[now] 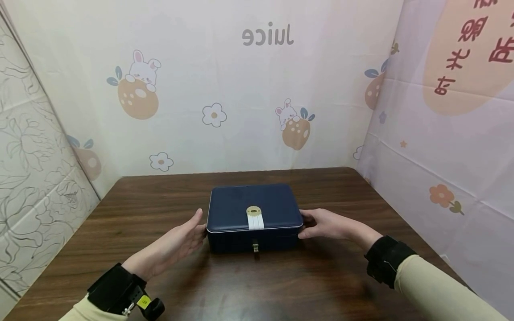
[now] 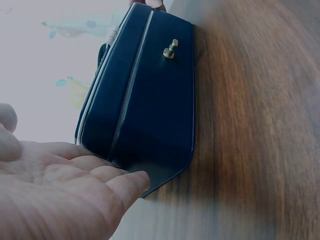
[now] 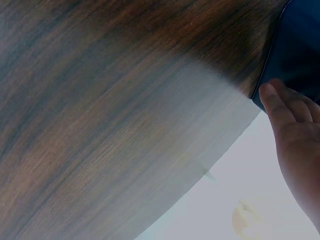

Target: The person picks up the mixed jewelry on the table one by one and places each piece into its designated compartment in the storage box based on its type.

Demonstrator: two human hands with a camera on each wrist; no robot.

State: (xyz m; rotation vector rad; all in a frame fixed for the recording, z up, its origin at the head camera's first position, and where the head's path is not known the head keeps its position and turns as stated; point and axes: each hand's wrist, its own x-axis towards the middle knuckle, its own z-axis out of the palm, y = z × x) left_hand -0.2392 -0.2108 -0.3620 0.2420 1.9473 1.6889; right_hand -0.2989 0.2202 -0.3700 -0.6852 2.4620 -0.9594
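A closed navy blue jewellery box [image 1: 230,207] sits on the wooden table, pale piping along its lid edge. On the lid lies a white strap [image 1: 255,222] with a round gold plate [image 1: 254,211]. A small brass catch [image 2: 171,49] sticks out from the front face. At the box's left side is my left hand [image 1: 172,249], its palm turned inward and fingers extended along that end. My right hand [image 1: 331,224] touches the right end with its fingers, the thumb by the front right corner. In the right wrist view, the fingers [image 3: 282,107] lie against the box's dark side.
The brown wood-grain table [image 1: 152,200] reaches back to a printed cloth [image 1: 192,80] with rabbits, fruit and flowers. More cloth walls stand at left and right. Each wrist wears a black band [image 1: 387,261], and a small black device [image 1: 152,307] hangs at the left one.
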